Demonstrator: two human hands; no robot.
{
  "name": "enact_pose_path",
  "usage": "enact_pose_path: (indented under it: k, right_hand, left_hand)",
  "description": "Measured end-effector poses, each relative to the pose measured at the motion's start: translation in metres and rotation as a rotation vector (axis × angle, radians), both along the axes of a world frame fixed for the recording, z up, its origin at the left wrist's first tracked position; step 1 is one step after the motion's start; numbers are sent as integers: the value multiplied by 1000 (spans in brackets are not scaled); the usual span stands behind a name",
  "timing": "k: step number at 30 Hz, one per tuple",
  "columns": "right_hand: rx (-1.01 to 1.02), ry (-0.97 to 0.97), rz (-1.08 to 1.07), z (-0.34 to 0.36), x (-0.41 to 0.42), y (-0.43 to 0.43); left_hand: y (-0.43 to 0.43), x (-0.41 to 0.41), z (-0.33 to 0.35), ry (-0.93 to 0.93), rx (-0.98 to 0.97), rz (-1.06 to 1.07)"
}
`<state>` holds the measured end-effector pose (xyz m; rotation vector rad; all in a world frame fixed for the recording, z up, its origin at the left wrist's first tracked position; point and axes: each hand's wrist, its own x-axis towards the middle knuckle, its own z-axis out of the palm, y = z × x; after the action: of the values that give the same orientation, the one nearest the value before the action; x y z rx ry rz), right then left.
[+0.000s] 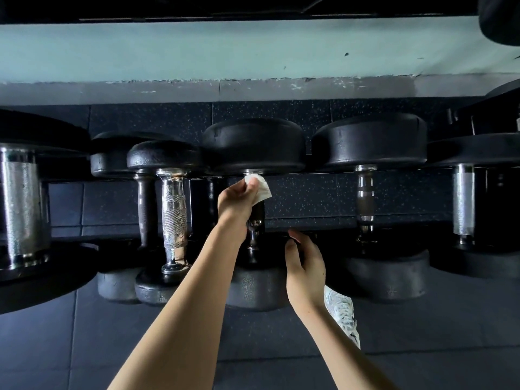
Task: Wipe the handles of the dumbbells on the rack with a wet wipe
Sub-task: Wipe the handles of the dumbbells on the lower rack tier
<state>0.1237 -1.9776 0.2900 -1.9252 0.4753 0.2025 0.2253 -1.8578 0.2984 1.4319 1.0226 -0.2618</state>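
Your left grip [236, 201] pinches wipe [260, 187] on far end of handle [256, 218]. Right grip [305, 270] loose, holding nothing, beside near head [253, 288].

Risks:
- thin pinch, wipe slips
- handle's back missed
- sideways push rolls dumbbell

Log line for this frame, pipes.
step: wiping | left hand: pinches wipe on middle dumbbell handle, far end | right hand: open, by near head
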Motion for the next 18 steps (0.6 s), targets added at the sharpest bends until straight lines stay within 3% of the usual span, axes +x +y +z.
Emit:
enact_pose_path:
  k: [8,14,18]
  right_hand:
    - [-38,-17,27,3,2,0]
    - [-67,-29,52,7,4,0]
    - [-73,-23,66,6,2,0]
  left_hand:
    - [-3,-20,3,-61,259,-248]
    - [1,-34,3,168,455,-572]
    - [0,-31,4,165,349,-433]
